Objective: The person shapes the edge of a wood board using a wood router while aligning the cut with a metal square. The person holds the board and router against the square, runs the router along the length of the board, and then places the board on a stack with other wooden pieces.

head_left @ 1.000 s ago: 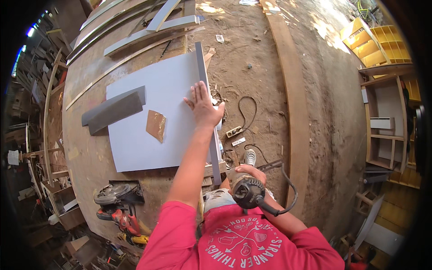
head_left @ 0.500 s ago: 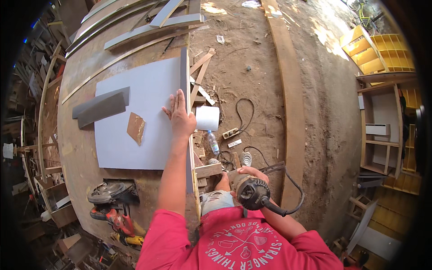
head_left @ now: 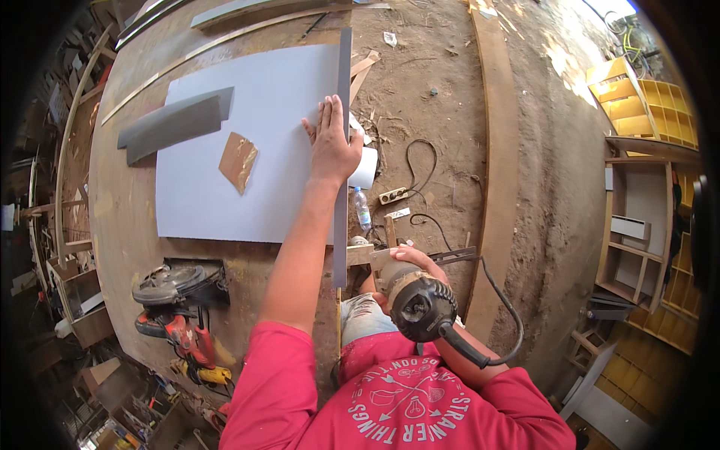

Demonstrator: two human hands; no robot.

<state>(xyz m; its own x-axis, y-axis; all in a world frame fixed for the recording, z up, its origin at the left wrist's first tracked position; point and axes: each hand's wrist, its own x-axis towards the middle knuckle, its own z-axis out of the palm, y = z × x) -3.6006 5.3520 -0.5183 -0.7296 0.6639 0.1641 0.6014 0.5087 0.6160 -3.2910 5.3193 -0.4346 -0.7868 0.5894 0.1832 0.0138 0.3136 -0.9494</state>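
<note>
My left hand (head_left: 332, 146) lies flat, fingers stretched out, on the right edge of a white panel (head_left: 217, 206), touching the long dark grey strip (head_left: 343, 247) along that edge. Low in the picture, right of the strip, my right hand (head_left: 414, 259) grips a hand-held power tool (head_left: 424, 311) with a black end cap, a metal body and a thick cord. Its fingertips are partly hidden by the tool. Two overlapping grey pieces (head_left: 172, 124) and a torn brown scrap (head_left: 238, 163) rest on the panel.
A circular saw (head_left: 169, 285) lies on the bench near me. A long plank (head_left: 499, 150), a power strip (head_left: 392, 195) with cables, a plastic bottle (head_left: 362, 208) and wood scraps are on the dirt ground. Wooden cabinet frames (head_left: 637, 217) stand at the right, stacked timber at the left.
The camera view has shifted, so bench and panel appear higher in the picture. My left hand remains spread on the panel's edge, and my right hand keeps its hold on the tool.
</note>
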